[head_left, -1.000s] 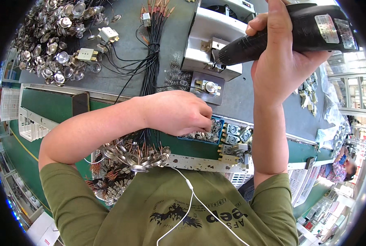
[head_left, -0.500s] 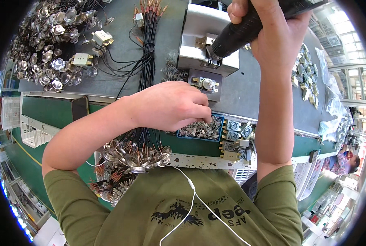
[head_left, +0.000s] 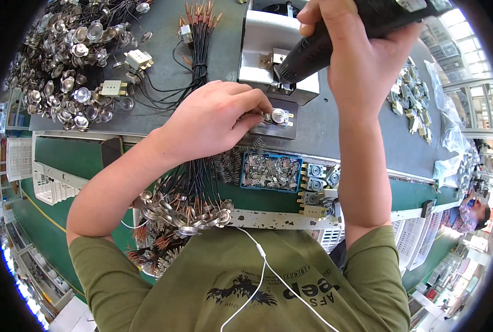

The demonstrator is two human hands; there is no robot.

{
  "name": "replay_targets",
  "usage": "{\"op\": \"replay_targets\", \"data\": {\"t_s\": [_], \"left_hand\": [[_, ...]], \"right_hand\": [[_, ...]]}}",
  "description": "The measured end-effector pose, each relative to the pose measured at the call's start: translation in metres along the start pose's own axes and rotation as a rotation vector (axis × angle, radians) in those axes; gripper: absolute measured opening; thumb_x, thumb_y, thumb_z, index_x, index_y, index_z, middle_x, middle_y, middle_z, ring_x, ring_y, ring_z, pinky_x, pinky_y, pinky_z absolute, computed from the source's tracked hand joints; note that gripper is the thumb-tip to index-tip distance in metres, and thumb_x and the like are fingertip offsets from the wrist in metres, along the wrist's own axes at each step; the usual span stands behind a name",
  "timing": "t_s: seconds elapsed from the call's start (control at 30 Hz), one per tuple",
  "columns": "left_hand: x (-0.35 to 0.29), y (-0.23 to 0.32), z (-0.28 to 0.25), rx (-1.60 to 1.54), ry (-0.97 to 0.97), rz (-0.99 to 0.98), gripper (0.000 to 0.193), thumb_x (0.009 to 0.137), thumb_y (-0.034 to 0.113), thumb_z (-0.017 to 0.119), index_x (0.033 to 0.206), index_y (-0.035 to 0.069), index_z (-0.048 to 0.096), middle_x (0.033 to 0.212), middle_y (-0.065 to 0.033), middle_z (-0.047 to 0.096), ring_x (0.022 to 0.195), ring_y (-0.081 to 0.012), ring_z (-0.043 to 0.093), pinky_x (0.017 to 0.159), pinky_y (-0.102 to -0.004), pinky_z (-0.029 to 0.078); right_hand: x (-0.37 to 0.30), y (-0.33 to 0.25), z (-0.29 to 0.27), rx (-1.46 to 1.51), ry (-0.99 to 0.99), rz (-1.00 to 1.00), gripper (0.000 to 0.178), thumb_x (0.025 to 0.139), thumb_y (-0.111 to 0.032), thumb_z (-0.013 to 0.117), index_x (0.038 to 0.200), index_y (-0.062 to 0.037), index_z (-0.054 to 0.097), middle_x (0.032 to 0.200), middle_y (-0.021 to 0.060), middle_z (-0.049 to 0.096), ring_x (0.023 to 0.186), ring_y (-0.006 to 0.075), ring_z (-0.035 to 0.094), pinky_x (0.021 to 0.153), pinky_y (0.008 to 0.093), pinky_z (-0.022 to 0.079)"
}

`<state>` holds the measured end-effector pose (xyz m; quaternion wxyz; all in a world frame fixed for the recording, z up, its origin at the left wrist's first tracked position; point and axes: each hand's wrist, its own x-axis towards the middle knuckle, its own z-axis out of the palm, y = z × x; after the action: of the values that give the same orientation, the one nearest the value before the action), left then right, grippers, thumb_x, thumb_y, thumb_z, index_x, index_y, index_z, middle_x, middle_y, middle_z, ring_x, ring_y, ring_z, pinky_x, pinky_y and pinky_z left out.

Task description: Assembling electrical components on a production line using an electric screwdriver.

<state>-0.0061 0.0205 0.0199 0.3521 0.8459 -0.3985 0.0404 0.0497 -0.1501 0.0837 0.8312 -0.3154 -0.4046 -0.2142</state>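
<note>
My left hand (head_left: 216, 116) has its thumb and index finger pinched together at the left side of a round metal control part with brass tabs (head_left: 280, 116). That part sits on a small metal block (head_left: 282, 133) near the table's front edge. Whatever is between the fingertips is too small or hidden to make out. My right hand (head_left: 360, 61) is wrapped around a black electric screwdriver (head_left: 315, 54), tilted down to the left. Its tip end reaches a silver metal fixture (head_left: 307, 87), where a small white part with metal tabs (head_left: 280, 56) is seated.
A blue box (head_left: 300, 176) of small metal pieces stands in front, with several square switch parts (head_left: 314, 185) beside it. Coiled springs (head_left: 230, 165) lie left of it. Bundled black wires (head_left: 200, 71) and a heap of metal-capped sensors (head_left: 69, 83) fill the left; more parts (head_left: 415, 102) lie right.
My left hand has left the blue box and moved up to the round part on the block. The screwdriver in my right hand has shifted slightly left and down.
</note>
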Motion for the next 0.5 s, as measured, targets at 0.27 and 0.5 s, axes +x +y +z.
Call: {"op": "replay_targets", "data": {"t_s": [0.27, 0.5], "left_hand": [[-0.002, -0.005, 0.011, 0.123, -0.033, 0.023, 0.012, 0.088, 0.018, 0.073, 0.093, 0.010, 0.067, 0.084, -0.0058, 0.068, 0.086, -0.0287, 0.068, 0.078, -0.0416, 0.050], [0.002, -0.009, 0.032, 0.342, -0.041, 0.079, 0.017, 0.086, 0.025, 0.076, 0.092, 0.012, 0.066, 0.084, -0.0017, 0.065, 0.086, -0.0237, 0.065, 0.078, -0.0404, 0.048]], "right_hand": [[-0.007, -0.020, 0.023, -0.771, 0.265, 0.238, 0.030, 0.089, 0.001, 0.076, 0.113, -0.0005, 0.058, 0.089, 0.0086, 0.072, 0.061, 0.0112, 0.065, 0.052, 0.0248, 0.051], [-0.016, -0.049, 0.018, -0.846, 0.211, 0.350, 0.034, 0.085, 0.008, 0.076, 0.115, 0.0045, 0.059, 0.088, 0.0095, 0.073, 0.065, 0.0123, 0.068, 0.056, 0.0253, 0.056]]}}
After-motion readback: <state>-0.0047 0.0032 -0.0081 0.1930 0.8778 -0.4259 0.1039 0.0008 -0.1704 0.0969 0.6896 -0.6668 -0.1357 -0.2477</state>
